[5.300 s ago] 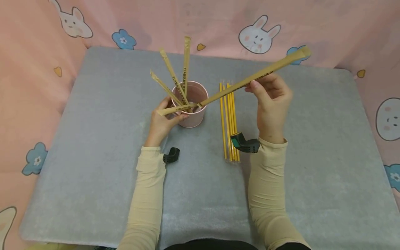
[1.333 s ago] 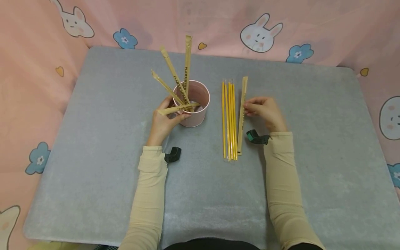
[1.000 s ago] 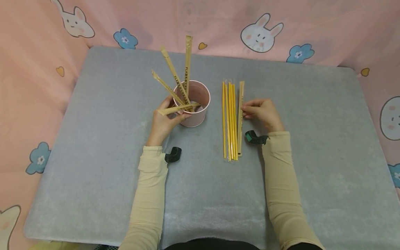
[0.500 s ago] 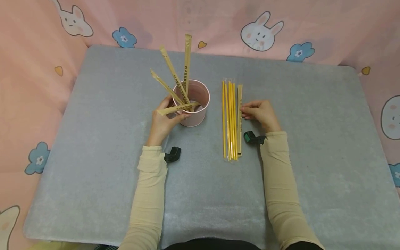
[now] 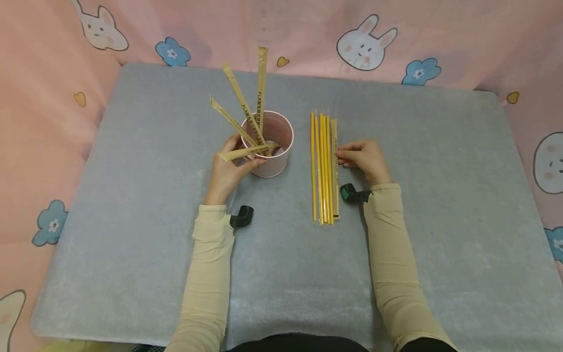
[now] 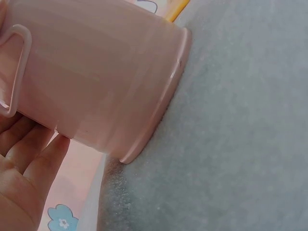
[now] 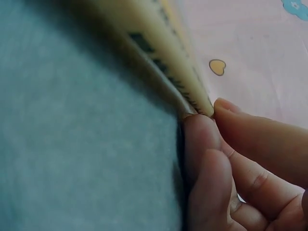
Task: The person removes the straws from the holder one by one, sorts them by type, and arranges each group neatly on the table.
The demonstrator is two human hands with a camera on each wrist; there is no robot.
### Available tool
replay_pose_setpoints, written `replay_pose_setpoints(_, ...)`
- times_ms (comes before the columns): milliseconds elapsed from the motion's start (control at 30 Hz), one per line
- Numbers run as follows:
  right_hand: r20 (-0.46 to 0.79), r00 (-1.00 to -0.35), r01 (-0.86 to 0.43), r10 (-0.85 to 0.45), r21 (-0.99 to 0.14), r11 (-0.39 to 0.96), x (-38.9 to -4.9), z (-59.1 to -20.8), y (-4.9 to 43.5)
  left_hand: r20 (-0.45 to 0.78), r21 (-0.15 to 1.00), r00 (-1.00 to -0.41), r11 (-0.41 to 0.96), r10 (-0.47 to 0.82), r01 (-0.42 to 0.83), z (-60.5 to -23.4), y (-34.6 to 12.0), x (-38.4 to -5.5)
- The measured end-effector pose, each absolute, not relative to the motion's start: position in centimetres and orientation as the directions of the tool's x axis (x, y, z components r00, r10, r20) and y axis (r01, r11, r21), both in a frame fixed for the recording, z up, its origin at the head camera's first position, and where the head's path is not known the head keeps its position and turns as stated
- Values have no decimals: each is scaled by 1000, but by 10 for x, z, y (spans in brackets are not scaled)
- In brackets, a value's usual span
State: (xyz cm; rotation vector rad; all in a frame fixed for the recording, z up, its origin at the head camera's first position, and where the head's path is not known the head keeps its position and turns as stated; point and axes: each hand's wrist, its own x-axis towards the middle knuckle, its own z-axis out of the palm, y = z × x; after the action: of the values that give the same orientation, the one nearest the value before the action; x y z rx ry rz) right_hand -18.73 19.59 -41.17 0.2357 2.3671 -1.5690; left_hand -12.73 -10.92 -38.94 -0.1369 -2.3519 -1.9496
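A pale pink bucket (image 5: 274,168) stands on the grey cloth. My left hand (image 5: 226,171) grips it from the left, thumb at the front below the rim; the left wrist view shows the wire handle (image 6: 25,62) and fingers along the side. Several paper-wrapped straws (image 5: 262,73) lean out of the bucket, one lying low across the rim over the hand. Right of it lies a row of yellow straws (image 5: 324,171) in clear sleeves. Along their right side is another paper-wrapped straw (image 5: 336,190), its edge pinched between thumb and fingers of my right hand (image 5: 367,159).
A grey cloth-covered table (image 5: 132,195) lies beneath everything. Pink curtains (image 5: 308,34) with rabbits and flowers hang behind it and at both sides. Black wrist cameras (image 5: 242,217) stick out from both sleeves.
The right hand has brought its paper-wrapped straw down from above the bucket to the table and slid it left against the yellow straws. The left hand keeps its place on the bucket.
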Motion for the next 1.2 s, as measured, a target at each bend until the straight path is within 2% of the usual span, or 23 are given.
replay_pose_setpoints(300, -325, -945, 288, -32, -875, 389, -188, -413, 197, 145, 975, -989, 166, 15, 145, -409, -112, -133)
replay_pose_setpoints(1200, -325, -946, 292, -19, -874, 388, -184, -411, 200, 156, 974, -988, 166, 12, 155, -408, -113, -133)
